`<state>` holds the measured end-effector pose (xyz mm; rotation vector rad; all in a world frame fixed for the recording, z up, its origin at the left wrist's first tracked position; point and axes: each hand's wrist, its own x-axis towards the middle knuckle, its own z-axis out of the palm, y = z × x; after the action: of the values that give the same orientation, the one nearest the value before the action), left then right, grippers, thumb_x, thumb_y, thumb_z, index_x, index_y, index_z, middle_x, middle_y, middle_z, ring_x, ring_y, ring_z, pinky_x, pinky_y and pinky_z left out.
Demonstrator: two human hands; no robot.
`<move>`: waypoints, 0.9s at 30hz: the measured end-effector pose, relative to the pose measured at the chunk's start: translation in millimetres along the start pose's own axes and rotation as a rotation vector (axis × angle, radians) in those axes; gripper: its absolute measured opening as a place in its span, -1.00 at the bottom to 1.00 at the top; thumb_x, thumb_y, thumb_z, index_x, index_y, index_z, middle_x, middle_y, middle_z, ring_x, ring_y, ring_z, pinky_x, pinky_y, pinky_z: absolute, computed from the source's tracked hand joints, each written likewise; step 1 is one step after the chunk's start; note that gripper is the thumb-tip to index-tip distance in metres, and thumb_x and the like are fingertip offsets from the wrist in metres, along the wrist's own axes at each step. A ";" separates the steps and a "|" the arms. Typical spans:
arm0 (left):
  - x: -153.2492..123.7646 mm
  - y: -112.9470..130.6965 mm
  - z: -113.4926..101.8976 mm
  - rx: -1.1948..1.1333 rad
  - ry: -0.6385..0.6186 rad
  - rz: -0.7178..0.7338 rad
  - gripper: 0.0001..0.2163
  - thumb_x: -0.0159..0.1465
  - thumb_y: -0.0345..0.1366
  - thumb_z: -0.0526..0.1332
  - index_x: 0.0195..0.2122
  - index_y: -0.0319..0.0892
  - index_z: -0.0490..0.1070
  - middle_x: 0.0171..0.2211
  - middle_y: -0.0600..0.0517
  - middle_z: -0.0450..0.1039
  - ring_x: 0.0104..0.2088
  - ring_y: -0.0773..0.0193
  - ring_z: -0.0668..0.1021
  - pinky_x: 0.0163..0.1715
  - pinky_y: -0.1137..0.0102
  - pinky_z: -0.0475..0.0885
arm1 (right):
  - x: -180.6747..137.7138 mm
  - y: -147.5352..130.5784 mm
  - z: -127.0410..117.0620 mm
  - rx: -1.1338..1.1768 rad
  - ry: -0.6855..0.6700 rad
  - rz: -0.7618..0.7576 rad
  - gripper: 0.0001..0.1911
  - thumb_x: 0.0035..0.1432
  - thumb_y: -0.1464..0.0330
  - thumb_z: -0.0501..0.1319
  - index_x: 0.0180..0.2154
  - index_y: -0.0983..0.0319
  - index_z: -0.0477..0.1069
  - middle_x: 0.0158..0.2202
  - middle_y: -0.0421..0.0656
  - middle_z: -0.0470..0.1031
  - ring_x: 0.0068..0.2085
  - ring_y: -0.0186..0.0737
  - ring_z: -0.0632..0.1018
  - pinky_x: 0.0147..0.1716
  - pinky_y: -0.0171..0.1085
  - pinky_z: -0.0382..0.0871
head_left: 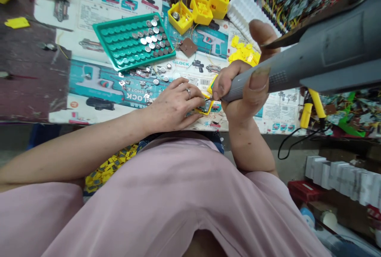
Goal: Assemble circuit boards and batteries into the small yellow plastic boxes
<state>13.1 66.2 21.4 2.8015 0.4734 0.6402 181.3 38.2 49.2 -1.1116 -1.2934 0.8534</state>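
Note:
My right hand (244, 100) is wrapped round the front end of a grey electric screwdriver (285, 68), whose body runs up to the upper right. Its thin bit points down at a small yellow plastic case (212, 106) near the table's front edge. My left hand (178, 104), with a ring on one finger, lies palm down with its fingers closed on the left side of that case. Those fingers hide much of the case, so the exact spot where the bit meets it is unclear. Loose button cells (156, 82) lie just beyond my left hand.
A teal tray (104, 37) with rows of button cells sits beyond my left hand. Open yellow cases (180, 18) stand at the back, near small yellow parts (245, 54) and a white ribbed tray (251, 9). Wired boards are heaped at right, beside yellow-handled cutters (306, 115).

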 end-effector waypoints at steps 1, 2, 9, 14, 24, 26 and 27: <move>1.0 0.5 -0.4 0.002 -0.006 -0.004 -0.72 0.40 -0.10 0.07 -0.11 -0.16 0.45 -0.14 -0.05 0.56 -0.12 0.09 0.53 0.04 0.12 0.43 | 2.3 0.6 3.2 0.028 0.043 -0.047 -0.26 0.14 -0.33 -0.01 0.26 -0.21 0.10 -0.63 -0.37 0.12 -0.69 -0.30 0.27 -0.67 -0.28 0.25; 2.0 1.2 -1.0 0.000 -0.014 -0.009 -0.72 0.39 -0.10 0.08 -0.13 -0.18 0.46 -0.14 -0.06 0.55 -0.13 0.07 0.53 0.02 0.12 0.43 | 4.6 1.1 5.6 0.059 0.081 -0.093 -0.28 0.15 -0.32 0.00 0.24 -0.21 0.14 -0.66 -0.38 0.10 -0.71 -0.31 0.24 -0.69 -0.28 0.21; 6.5 3.2 -8.2 -0.088 -0.106 -0.104 -0.77 0.33 -0.27 0.10 -0.07 -0.20 0.44 -0.10 -0.07 0.55 -0.07 0.07 0.53 -0.03 0.19 0.41 | 11.5 -2.7 4.9 0.183 0.062 -0.067 -0.48 0.14 -0.26 0.10 -0.02 -0.16 0.43 -0.72 -0.35 0.13 -0.72 -0.29 0.25 -0.70 -0.25 0.21; 20.6 1.7 -20.8 -0.003 -0.263 -0.058 -0.78 0.32 -0.35 0.07 -0.13 -0.22 0.48 -0.18 -0.12 0.57 -0.14 0.04 0.55 -0.15 0.20 0.42 | 10.0 -7.6 4.2 0.221 0.157 -0.030 -0.35 0.07 -0.24 0.20 0.15 -0.22 0.28 -0.68 -0.39 0.17 -0.69 -0.25 0.27 -0.65 -0.22 0.24; 22.3 2.1 -27.8 0.037 -0.333 0.143 -0.74 0.34 -0.51 0.05 -0.11 -0.13 0.48 -0.07 -0.06 0.59 0.00 0.12 0.58 0.06 0.16 0.44 | 12.4 -0.2 2.4 0.256 0.181 -0.104 -0.46 0.05 -0.16 0.25 0.03 -0.18 0.33 -0.66 -0.41 0.15 -0.74 -0.35 0.17 -0.74 -0.27 0.11; 15.9 0.7 -23.8 0.046 -0.273 0.180 -0.75 0.36 -0.50 0.05 -0.14 -0.14 0.49 -0.01 -0.07 0.58 0.05 0.15 0.57 0.09 0.19 0.45 | 12.4 3.1 0.9 0.184 0.153 -0.074 -0.42 0.08 -0.23 0.18 0.06 -0.16 0.32 -0.68 -0.40 0.13 -0.74 -0.32 0.17 -0.73 -0.26 0.11; 12.6 -0.2 -21.6 0.065 -0.237 0.205 -0.76 0.38 -0.48 0.05 -0.15 -0.14 0.50 0.02 -0.08 0.57 0.06 0.15 0.57 0.09 0.20 0.46 | 12.6 5.0 0.2 0.132 0.133 -0.045 -0.38 0.09 -0.28 0.11 0.06 -0.14 0.33 -0.69 -0.38 0.12 -0.73 -0.30 0.19 -0.73 -0.24 0.12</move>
<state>14.0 74.1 45.1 2.9609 0.1657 0.3269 183.2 51.6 48.1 -1.0137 -1.1316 0.8061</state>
